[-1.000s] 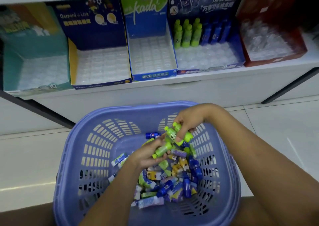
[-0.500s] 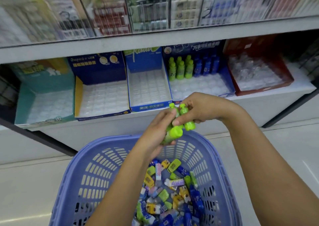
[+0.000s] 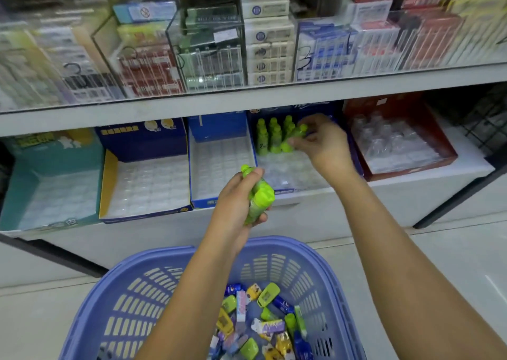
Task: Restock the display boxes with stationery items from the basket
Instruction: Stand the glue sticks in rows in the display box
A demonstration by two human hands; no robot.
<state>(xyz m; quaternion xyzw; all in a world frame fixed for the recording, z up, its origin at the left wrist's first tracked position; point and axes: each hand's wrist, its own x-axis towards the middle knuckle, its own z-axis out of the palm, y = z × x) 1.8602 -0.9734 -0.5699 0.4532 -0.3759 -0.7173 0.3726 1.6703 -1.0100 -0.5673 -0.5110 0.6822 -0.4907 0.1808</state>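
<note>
Far left: teal display box (image 3: 52, 189), tray insert showing no stock. Next: navy box with a yellow side wall (image 3: 145, 186), insert unfilled. Next: blue box (image 3: 222, 164), likewise unfilled. Centre: left hand (image 3: 236, 200), fingers curled round a small bundle of green bottles (image 3: 260, 197), held in the air before the shelf edge and above the purple basket (image 3: 274, 243) of mixed stationery (image 3: 263, 324). Risk: the bundle is gripped loosely at one end, so a bottle could slide out; it would probably land back in the basket or roll across the floor. Right of centre: dark blue box (image 3: 282, 167), a row of standing green bottles (image 3: 267, 137) at its back. Right hand (image 3: 323, 145), inside that box, pinches one green bottle (image 3: 297, 133) at the fingertips, tilted, just beside the row. Risk: set down off its cell, or nudging its neighbours, it could topple them in a chain. Far right: red box (image 3: 397, 151), contents clear and blurred, not identifiable.
</note>
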